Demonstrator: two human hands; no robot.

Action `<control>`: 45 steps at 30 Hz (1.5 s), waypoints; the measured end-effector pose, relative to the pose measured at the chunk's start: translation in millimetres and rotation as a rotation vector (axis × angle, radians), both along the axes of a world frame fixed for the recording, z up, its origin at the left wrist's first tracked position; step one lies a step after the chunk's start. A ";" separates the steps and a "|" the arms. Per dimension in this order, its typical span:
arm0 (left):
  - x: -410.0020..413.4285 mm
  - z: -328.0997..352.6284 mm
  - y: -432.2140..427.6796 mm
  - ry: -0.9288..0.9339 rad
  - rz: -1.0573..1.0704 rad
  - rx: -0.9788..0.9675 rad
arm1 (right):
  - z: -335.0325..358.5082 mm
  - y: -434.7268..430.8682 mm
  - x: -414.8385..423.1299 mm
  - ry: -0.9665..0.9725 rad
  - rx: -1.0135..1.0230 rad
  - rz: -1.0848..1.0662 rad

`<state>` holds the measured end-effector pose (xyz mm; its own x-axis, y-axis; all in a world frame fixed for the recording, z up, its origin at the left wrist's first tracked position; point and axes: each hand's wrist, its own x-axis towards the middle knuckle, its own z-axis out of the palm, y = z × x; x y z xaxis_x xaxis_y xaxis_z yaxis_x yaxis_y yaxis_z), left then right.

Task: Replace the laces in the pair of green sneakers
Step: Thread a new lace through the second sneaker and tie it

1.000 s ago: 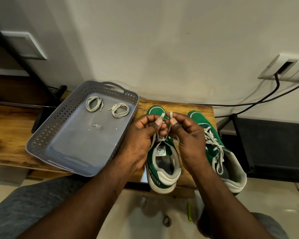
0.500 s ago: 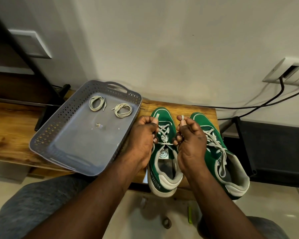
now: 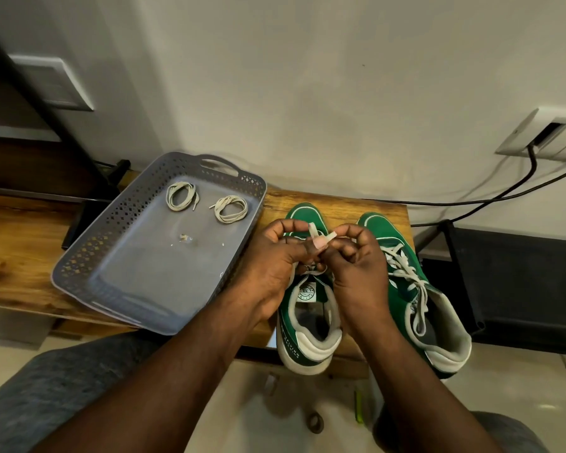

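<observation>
Both hands curled and meeting at the fingertips: left hand (image 3: pixel 275 259) and right hand (image 3: pixel 361 273), each pinching one end of a pale lace (image 3: pixel 313 231), flat tips sticking up just above the knuckles

Directly beneath the hands: nearer green sneaker (image 3: pixel 307 335), heel toward the body. Just right of the right hand: second green sneaker (image 3: pixel 402 286), laced, ends lying loose over the collar, no bow visible

Step judged: work on the lace ends at the top eyelets of the sneaker under the hands. Cannot tell whether tying off or undoing

Next move, as a judgement: hold both ends even and taut, then cross or draw through with a fine pinch; thin limp lace, likely to slip

Left of the left hand: grey tray (image 3: pixel 89 256) on the wooden table (image 3: pixel 13 250), holding a farther coil (image 3: pixel 181 197) and a nearer coil (image 3: pixel 229 209) of lace. Old or new, not decidable

Hidden: top eyelets and any knot, behind the fingers. Specks in the tray and small items on the floor below the wrists too small or blurred to name
</observation>
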<state>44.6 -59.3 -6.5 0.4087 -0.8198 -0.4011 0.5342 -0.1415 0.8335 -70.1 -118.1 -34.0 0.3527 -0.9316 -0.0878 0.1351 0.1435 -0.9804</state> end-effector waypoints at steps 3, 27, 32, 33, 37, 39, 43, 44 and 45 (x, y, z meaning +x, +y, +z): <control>1.0 1.9 1.2 0.003 -0.044 0.016 | 2.5 0.0 -2.8 0.189 -0.215 0.038; 6.9 -2.3 4.8 -1.160 -0.087 0.205 | -9.4 -4.7 -4.2 0.531 -0.330 0.140; 8.5 2.5 2.3 -1.127 -0.023 0.244 | -3.9 -3.5 -4.6 0.579 -0.364 0.211; 9.0 2.8 1.8 -1.107 -0.027 0.256 | -4.2 -3.7 -5.7 0.580 -0.367 0.222; 9.4 4.4 -1.8 -0.927 -0.034 0.310 | -7.5 -3.1 -7.8 0.574 -0.403 0.134; 11.3 6.6 -3.3 -0.640 0.010 0.304 | -5.7 -1.3 -8.5 0.483 -0.401 0.100; 12.1 14.7 -0.6 -0.217 0.022 0.227 | -2.1 -2.0 -11.6 0.347 -0.577 0.175; 12.0 15.8 0.4 -0.180 0.025 0.212 | -2.6 -2.4 -12.0 0.311 -0.585 0.174; 11.4 18.0 1.0 -0.155 0.034 0.202 | -2.4 -2.9 -12.1 0.268 -0.568 0.173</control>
<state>56.0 -58.3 11.5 0.5042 -0.7140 -0.4857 0.4092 -0.2977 0.8625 -82.3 -121.0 -36.4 0.5363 -0.7904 0.2959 -0.1032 -0.4094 -0.9065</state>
